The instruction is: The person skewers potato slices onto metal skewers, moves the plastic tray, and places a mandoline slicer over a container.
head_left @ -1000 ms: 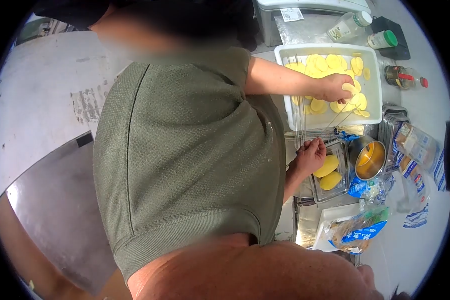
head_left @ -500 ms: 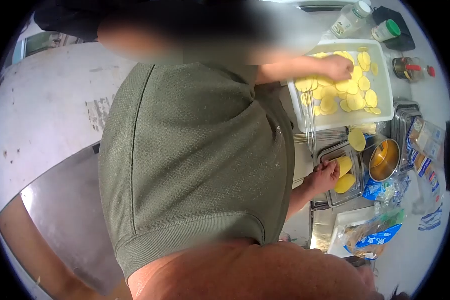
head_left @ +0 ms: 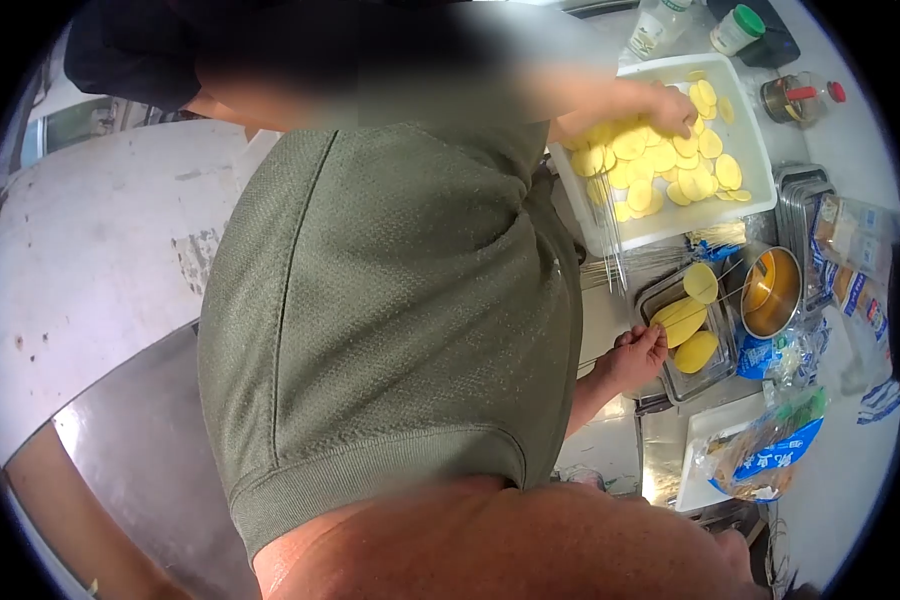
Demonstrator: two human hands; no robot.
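Note:
My left hand reaches into a white tub of thin yellow potato slices. Its fingers are bent down and pinched at a slice near the tub's middle. Lower in the view, my right hand is closed on a thin skewer, which slants across a metal tray. A round potato slice appears to sit along that skewer. Beside the right fingertips, larger yellow potato pieces lie in the tray. Several metal skewers rest over the tub's near edge.
A metal pot with orange contents stands beyond the tray. Stacked metal trays, plastic food packets and a blue-labelled bag lie around it. Bottles and a green-lidded jar stand past the tub. A green garment blocks much of the view.
The view has shifted slightly. My left hand stays over the slices, its fingers now lower among them. The skewer at my right hand now shows clearly across the metal tray.

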